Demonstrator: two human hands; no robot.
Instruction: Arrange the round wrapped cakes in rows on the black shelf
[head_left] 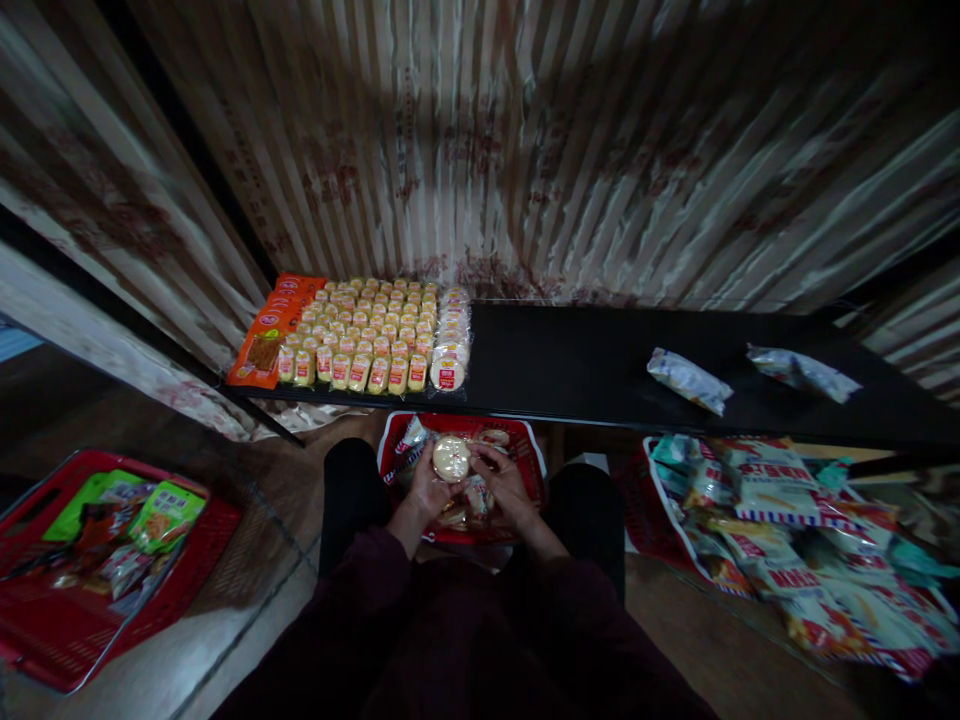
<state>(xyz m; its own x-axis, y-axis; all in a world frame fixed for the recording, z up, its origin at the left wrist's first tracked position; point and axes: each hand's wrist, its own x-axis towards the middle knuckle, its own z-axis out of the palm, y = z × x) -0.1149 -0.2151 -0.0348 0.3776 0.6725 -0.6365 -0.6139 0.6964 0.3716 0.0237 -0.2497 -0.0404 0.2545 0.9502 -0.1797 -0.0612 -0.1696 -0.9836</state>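
A round, pale wrapped cracker [451,458] is held up over the red basket [538,470] between my knees. My left hand [430,490] grips it from the left and below. On its right side, my right hand [504,482] has its fingers curled at the wrapper's edge. Under my hands, more small wrapped snacks [411,440] lie in that basket, partly hidden. On the black shelf [555,350] in front, rows of small yellow packaged cakes [375,340] stand close together. A column of round wrapped crackers [450,350] runs along their right side.
An orange packet [268,335] lies at the shelf's left end, and two silvery packets [688,380] lie toward the right. Another red basket [217,515] with green packets stands on the floor at left. A heaped basket of snack bags [780,540] is at right. A striped curtain [480,150] hangs behind.
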